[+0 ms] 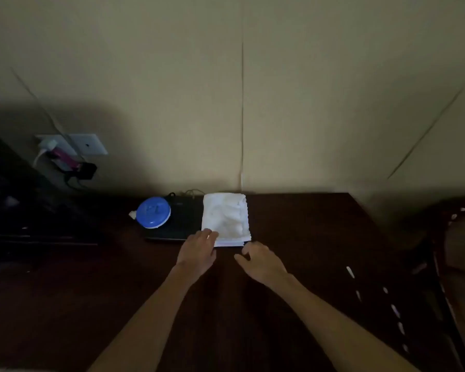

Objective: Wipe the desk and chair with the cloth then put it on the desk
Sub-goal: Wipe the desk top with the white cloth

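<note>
A folded white cloth [226,217] lies flat at the back of the dark wooden desk [306,237], partly over a black laptop. My left hand [198,252] rests with its fingertips on the cloth's near left corner. Just below the cloth's near right corner is my right hand [261,261], fingers curled and apart, close to the cloth's edge and holding nothing. The chair [440,264] shows dimly at the right edge, a dark frame beside the desk.
A black laptop [177,224] lies shut left of the cloth, with a round blue container [153,212] on it. A wall outlet with plugs and cables [65,154] is at the left. Dark furniture [24,210] stands at the far left.
</note>
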